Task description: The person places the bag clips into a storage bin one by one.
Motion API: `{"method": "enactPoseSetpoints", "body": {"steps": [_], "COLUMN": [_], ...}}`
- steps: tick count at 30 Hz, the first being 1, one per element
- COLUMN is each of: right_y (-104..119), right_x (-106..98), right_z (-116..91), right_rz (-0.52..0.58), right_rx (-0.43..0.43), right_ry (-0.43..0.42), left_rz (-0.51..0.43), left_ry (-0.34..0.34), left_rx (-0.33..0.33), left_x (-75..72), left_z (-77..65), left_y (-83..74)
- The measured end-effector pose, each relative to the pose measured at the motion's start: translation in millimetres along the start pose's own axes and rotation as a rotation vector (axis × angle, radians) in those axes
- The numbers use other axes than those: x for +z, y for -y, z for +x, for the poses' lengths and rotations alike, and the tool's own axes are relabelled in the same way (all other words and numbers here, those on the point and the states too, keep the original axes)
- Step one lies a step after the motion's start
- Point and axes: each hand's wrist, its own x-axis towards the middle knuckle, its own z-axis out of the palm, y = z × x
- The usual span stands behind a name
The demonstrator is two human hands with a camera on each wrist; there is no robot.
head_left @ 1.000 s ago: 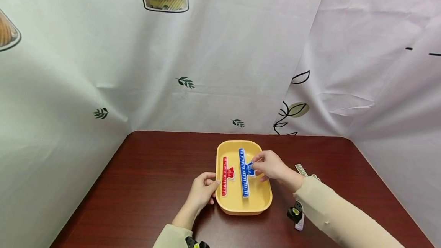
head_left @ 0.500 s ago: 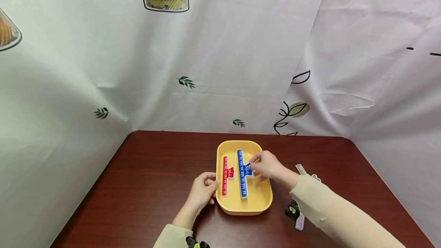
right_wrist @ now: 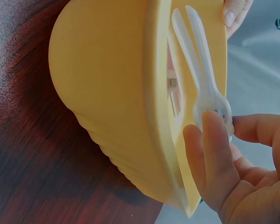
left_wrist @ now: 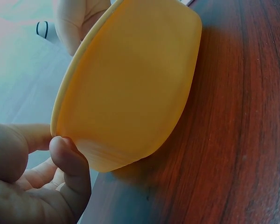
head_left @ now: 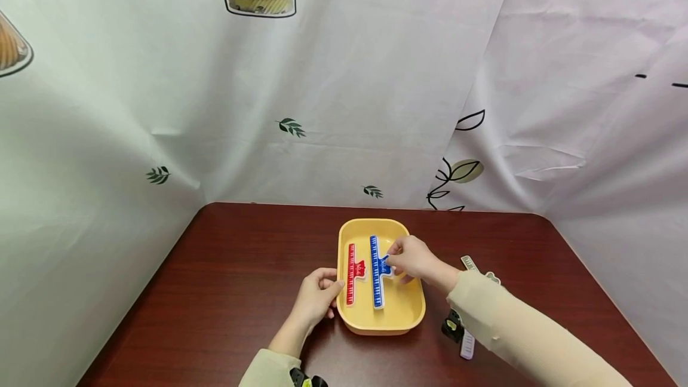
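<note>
Plainly, on a desk point(head_left: 258, 267), a yellow tray point(head_left: 400, 314) was pinched at its left edge by the left hand point(head_left: 316, 295), a blue clip point(head_left: 376, 279) pinched over the tray by the right hand point(head_left: 417, 258), a red clip point(head_left: 351, 279) laid inside the tray.

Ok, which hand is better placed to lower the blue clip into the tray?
Probably the right hand: it pinches the blue clip over the yellow tray, while the left hand grips the tray's edge.

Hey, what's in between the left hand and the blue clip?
In the head view, the red clip lies there, inside the yellow tray, between the left hand gripping the tray's rim and the blue clip.
</note>
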Motion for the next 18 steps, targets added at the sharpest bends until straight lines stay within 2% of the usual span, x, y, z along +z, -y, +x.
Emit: {"method": "enactPoseSetpoints", "body": {"steps": [18], "right_y": [1.4], "right_x": [5.1], "right_z": [7.5], "right_rz": [-0.060], "right_rx": [0.033], "right_ry": [0.027], "left_rz": [0.007], "left_ry": [0.001], "left_rx": [-0.009], "left_x": [0.1], "left_z": [2.9], "left_y": [1.4]}}
